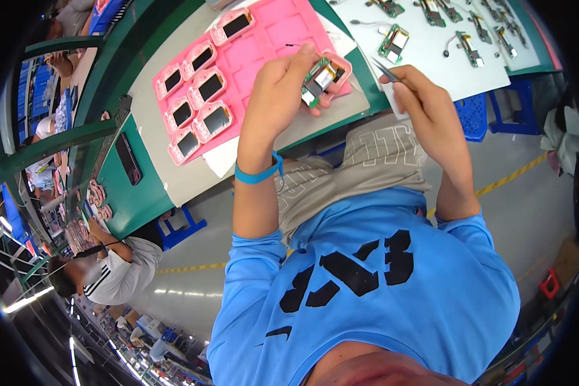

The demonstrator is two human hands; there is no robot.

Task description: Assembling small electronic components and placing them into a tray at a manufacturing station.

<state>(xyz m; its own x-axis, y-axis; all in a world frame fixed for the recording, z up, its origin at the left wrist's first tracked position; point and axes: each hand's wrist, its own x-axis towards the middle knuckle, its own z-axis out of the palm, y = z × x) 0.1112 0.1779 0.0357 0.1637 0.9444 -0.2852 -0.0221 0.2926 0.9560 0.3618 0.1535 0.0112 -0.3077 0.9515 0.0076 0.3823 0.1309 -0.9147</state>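
My left hand (278, 93) is closed around a pink plastic shell (345, 65), above the near right part of the pink tray (268, 50). A green circuit board (312, 87) with a silvery part lies at that shell, partly hidden by my fingers. To the right, my right hand (430, 106) pinches a pair of metal tweezers (385, 69), whose tips point up and left, apart from the board. Several pink shells with dark screens (211, 87) sit on the left side of the tray.
Loose circuit boards, such as one (394, 44) close to the tweezers, lie on a white sheet (431, 72) at the right. A black phone (128, 159) rests on the green table at the left. Blue stools (473, 117) stand by the table; a co-worker (125, 270) sits at lower left.
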